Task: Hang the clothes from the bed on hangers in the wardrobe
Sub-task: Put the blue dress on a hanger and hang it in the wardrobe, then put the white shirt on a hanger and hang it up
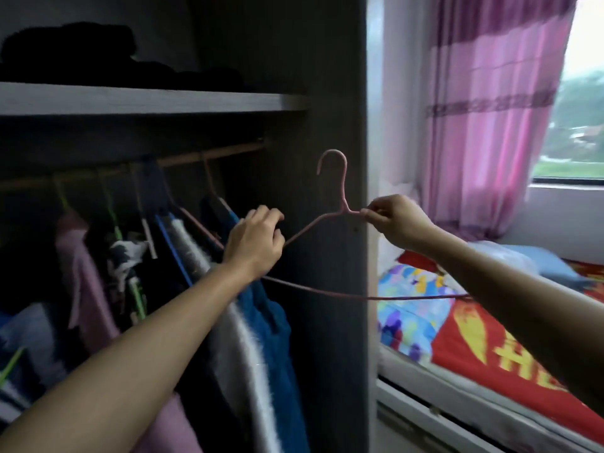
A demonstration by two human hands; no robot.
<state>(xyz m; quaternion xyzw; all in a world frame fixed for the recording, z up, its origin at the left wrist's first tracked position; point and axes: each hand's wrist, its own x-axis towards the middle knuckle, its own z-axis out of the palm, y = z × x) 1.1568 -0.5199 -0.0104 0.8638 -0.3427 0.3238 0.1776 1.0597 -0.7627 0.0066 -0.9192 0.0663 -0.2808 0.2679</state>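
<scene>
Both hands hold an empty pink hanger in front of the wardrobe, clear of the rail. The left hand grips its left shoulder and the right hand pinches the wire beside the hook. Held free like this, it is probably meant for clothes on the bed, near right.

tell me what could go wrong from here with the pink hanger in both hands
1. The left end of the pink hanger, gripped by the left hand, sits close to the hung blue garment; it could snag on the cloth if moved.
2. The right hand only pinches the thin wire beside the neck, so the hanger might twist or slip.
3. The rail looks crowded, so rehanging may be tight.
</scene>
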